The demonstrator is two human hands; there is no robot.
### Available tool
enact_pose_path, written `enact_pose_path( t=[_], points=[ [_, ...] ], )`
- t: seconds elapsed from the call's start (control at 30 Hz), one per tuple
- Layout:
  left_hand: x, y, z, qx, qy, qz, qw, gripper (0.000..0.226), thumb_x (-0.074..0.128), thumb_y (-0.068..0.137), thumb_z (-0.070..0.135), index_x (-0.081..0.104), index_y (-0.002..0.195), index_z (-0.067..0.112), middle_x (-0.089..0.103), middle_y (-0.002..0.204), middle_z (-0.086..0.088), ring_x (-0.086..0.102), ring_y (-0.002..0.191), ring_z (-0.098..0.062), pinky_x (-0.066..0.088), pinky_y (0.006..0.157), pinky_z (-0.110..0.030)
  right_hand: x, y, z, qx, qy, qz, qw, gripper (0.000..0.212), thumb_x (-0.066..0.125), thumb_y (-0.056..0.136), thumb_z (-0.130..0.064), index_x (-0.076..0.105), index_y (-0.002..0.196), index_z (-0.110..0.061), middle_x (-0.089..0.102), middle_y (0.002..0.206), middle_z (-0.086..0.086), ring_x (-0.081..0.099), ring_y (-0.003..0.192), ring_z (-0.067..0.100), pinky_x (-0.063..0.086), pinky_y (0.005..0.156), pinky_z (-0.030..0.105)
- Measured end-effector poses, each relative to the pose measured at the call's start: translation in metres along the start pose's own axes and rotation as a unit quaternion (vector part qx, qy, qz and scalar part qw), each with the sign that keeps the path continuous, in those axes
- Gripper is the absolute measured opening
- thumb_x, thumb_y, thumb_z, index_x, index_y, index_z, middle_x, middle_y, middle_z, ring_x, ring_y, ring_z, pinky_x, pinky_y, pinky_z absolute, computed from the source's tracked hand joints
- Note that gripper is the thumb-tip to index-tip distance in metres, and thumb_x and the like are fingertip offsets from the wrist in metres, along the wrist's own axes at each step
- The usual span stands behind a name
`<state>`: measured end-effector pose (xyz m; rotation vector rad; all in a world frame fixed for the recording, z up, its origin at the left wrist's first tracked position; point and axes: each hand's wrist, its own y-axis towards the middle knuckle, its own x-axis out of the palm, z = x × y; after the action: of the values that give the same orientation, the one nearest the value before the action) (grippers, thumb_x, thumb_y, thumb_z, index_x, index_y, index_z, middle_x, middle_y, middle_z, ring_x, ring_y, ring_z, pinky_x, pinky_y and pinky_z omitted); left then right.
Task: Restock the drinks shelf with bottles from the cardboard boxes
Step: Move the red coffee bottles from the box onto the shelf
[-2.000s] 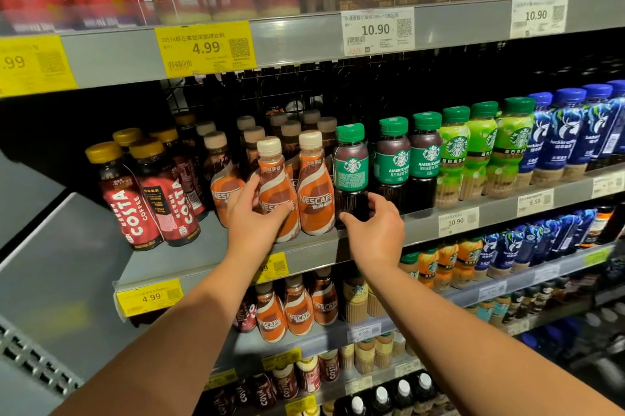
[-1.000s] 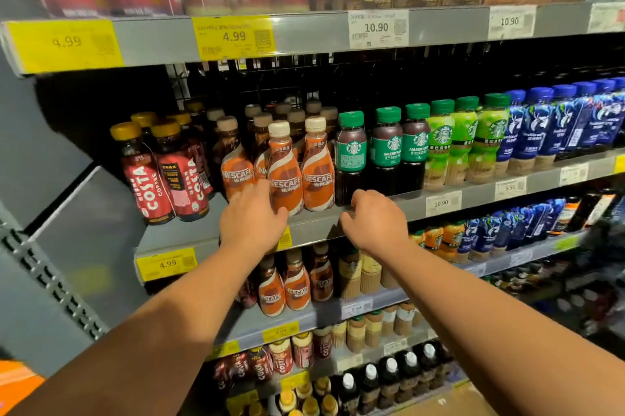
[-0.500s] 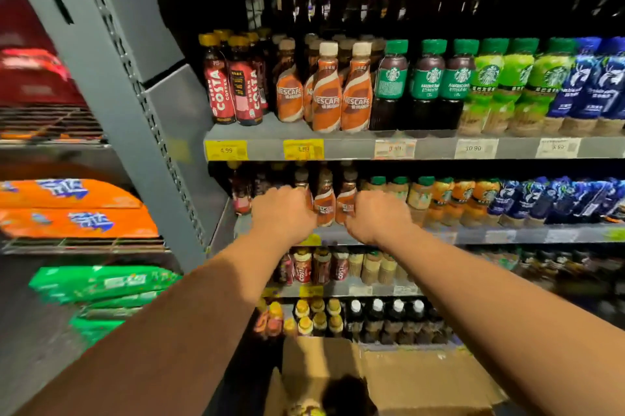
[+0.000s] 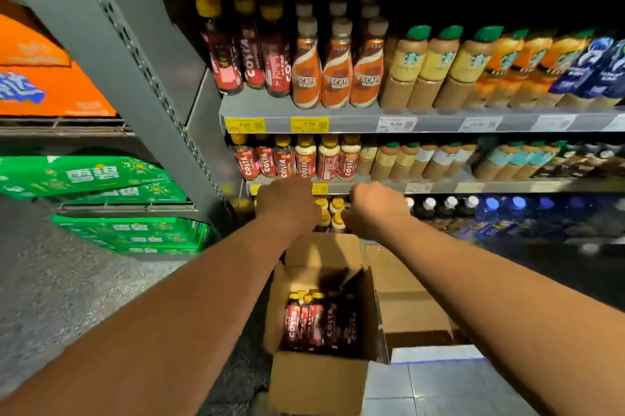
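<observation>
An open box [image 4: 321, 378] sits on the floor, close by. Red Costa bottles [image 4: 316, 324] stand inside it, at its left side. Past the box, both arms reach out to the shelf [image 4: 439, 186]. The left hand [image 4: 287, 201] and the right hand [image 4: 377, 204] are curled, backs up, near the shelf's front edge. I cannot tell if they hold anything. Behind them stand more Costa bottles in a row [image 4: 291, 158]. Higher up stand orange Nescafe bottles [image 4: 338, 74].
</observation>
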<state>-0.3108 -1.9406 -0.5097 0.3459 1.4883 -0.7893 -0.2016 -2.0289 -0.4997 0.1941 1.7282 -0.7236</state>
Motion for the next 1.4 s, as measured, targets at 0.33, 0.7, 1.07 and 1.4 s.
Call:
enact_pose_path(
  t=[0.33,0.7,1.07,1.4],
  points=[
    [0.125,0.021,-0.011,0.061,0.012,-0.102,0.993,0.027,0.048,0.090,0.035,0.057,0.110,0.020,0.058,0.112,-0.005,0.055,0.104,-0.027,0.040,0.073,-0.035,0.128,0.029,-0.001,0.056,0.042,-0.096,0.993,0.035,0.051,0.091,-0.031,0.058,0.118,-0.011,0.060,0.120,0.014,0.058,0.108,0.034,0.047,0.079,0.033],
    [0.270,0.014,-0.034,0.065,-0.062,-0.170,0.981,0.024,0.052,0.090,0.030,0.058,0.112,0.019,0.058,0.113,-0.002,0.052,0.108,-0.026,0.046,0.088,-0.037,0.281,0.036,0.000,0.136,0.122,-0.137,0.974,0.030,0.049,0.092,-0.033,0.063,0.111,-0.015,0.066,0.111,0.010,0.063,0.102,0.030,0.043,0.071,0.028],
    [0.478,0.042,-0.035,-0.081,-0.133,-0.234,0.960,0.052,0.061,0.088,0.036,0.042,0.133,0.019,0.046,0.131,-0.005,0.047,0.121,-0.027,0.044,0.091,-0.040,0.484,0.089,0.034,0.211,0.176,-0.185,0.943,0.044,0.061,0.089,-0.029,0.047,0.127,-0.013,0.054,0.125,0.007,0.056,0.113,0.027,0.050,0.091,0.039],
    [0.596,0.051,-0.030,-0.221,-0.355,-0.289,0.861,0.076,0.071,0.082,0.031,0.030,0.144,0.012,0.048,0.137,-0.011,0.045,0.127,-0.029,0.037,0.106,-0.043,0.577,0.116,0.046,0.272,0.185,-0.165,0.930,0.053,0.069,0.083,-0.031,0.048,0.126,-0.005,0.054,0.124,0.013,0.057,0.112,0.030,0.049,0.087,0.038]
  ],
)
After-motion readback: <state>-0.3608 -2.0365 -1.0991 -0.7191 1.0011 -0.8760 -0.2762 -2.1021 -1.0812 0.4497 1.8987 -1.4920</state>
